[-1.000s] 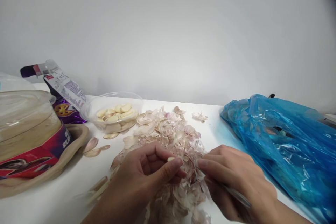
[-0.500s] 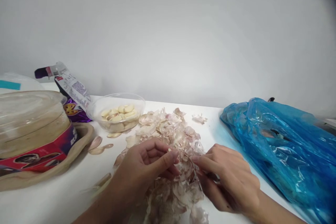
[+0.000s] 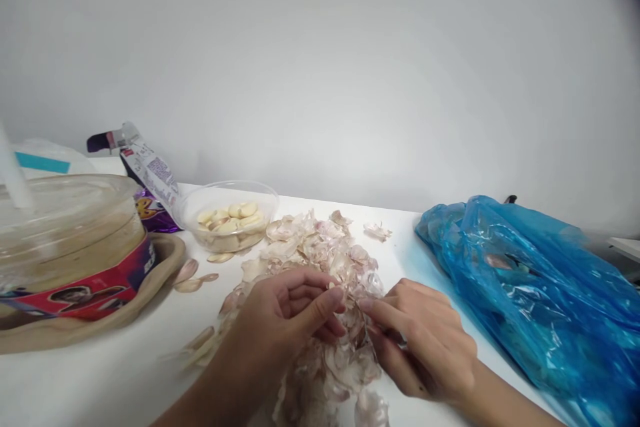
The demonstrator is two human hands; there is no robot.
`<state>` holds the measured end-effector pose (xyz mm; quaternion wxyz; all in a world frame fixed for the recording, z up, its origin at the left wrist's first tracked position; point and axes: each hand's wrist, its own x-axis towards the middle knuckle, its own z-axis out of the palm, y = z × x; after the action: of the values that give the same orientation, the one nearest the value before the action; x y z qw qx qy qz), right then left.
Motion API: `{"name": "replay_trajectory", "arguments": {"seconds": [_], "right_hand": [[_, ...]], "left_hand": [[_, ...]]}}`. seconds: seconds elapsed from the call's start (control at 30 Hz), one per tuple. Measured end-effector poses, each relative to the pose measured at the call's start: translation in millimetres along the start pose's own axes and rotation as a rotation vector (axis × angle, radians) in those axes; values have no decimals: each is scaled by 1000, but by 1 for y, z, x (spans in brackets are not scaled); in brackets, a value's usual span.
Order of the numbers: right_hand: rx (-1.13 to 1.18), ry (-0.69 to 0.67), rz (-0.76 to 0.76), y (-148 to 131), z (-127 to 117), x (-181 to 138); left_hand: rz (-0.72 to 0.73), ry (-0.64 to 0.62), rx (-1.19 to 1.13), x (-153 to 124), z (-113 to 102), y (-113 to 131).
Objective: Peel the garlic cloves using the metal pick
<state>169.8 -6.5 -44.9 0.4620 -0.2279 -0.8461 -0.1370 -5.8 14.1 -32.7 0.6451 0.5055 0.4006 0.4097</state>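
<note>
Over a heap of papery garlic skins [image 3: 320, 247], my left hand [image 3: 295, 313] is closed in a pinch. A small pale bit, seemingly a garlic clove, shows at its thumb tip; the fingers hide most of it. Close by on the right, my right hand [image 3: 425, 337] has its thumb and forefinger pressed together above the skins. Whatever it grips is hidden by the fingers. Peeled cloves [image 3: 235, 217] lie in a clear plastic bowl [image 3: 273, 203] behind the left hand. Beside the bowl are an unpeeled garlic clove [image 3: 187, 270] and a few loose cloves.
A large lidded tub [image 3: 75, 247] with a red label stands in a brown tray [image 3: 165, 267] at left. Behind it leans a purple snack packet [image 3: 155, 180]. A blue plastic bag [image 3: 525, 293] fills the right side. A plain wall [image 3: 350, 80] rises behind the white table [image 3: 150, 360].
The view has shifted slightly, so the tub and bowl appear farther right. My right hand appears slightly nearer the left one. Both hands keep their pinched shape over the skins.
</note>
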Motion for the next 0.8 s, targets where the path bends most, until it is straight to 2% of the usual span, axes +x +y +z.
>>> {"name": "replay_trajectory", "arguments": {"seconds": [0.37,0.57,0.8], "right_hand": [[9,47,23,0,-2,-1],[-9,19,27,0,0,-5],[12,133,28,-2,0,-1]], "left_hand": [[24,-31,-39,-1,-1,-2],[36,-1,-60,-2,-3,1],[-24,21,-179,-5,0,5]]}}
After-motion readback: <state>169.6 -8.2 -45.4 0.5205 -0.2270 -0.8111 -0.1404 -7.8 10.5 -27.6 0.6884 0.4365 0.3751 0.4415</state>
